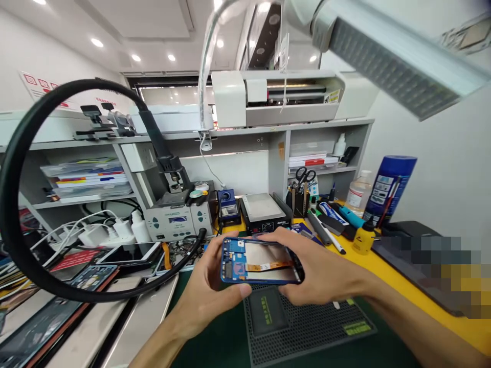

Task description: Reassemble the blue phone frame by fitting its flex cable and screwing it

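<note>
I hold an opened phone with a blue frame above the work mat, its bare inside facing me. An orange flex strip crosses the inside. My left hand grips the phone's left end, thumb under its lower edge. My right hand is wrapped over the right end from above, fingers along the top edge. Below the phone a black phone battery lies on the dark ribbed mat.
A soldering station and a small hot plate stand behind the phone. A thick black hose loops at the left over stacked phone panels. Pens, bottles and a blue can sit at the right. A lamp head hangs overhead.
</note>
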The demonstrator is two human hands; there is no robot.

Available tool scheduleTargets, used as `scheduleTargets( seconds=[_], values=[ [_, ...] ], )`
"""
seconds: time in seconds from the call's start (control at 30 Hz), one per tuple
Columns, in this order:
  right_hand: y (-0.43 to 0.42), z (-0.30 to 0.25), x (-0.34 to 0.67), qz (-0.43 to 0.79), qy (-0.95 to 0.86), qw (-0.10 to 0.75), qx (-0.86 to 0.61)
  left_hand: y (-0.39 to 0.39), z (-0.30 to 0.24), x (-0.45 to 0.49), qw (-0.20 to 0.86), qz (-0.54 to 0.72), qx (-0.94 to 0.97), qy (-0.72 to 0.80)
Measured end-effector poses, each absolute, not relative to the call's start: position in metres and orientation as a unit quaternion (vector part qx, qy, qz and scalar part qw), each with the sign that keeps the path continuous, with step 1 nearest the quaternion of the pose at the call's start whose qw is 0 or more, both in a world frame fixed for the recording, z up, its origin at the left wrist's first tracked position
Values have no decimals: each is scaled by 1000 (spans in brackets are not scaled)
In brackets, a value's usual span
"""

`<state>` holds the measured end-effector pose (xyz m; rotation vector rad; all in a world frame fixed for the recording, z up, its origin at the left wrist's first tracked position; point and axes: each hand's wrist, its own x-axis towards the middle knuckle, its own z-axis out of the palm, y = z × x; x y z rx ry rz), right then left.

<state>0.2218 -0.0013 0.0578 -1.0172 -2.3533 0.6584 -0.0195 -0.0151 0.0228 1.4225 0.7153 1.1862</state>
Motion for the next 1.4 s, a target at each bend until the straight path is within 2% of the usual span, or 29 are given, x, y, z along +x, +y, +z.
scheduleTargets(
  seconds=[0.2, 0.37, 0.53, 0.77, 1.4],
  values=[
    [-12, 50, 228, 76, -882, 245, -396, -19, 21, -27, 318, 429, 729, 429],
    [-9, 41, 223, -17, -879, 277, -387, -17, 18, -29, 231, 393, 783, 423],
    [-8, 39, 221, -43, -879, 286, -379, -16, 15, -26, 169, 398, 797, 422],
    [-6, 37, 221, -45, -880, 293, -371, -14, 9, -30, 116, 372, 809, 441],
    [-7, 40, 224, -40, -885, 257, -387, -13, 11, -28, 106, 363, 811, 447]
  ],
)
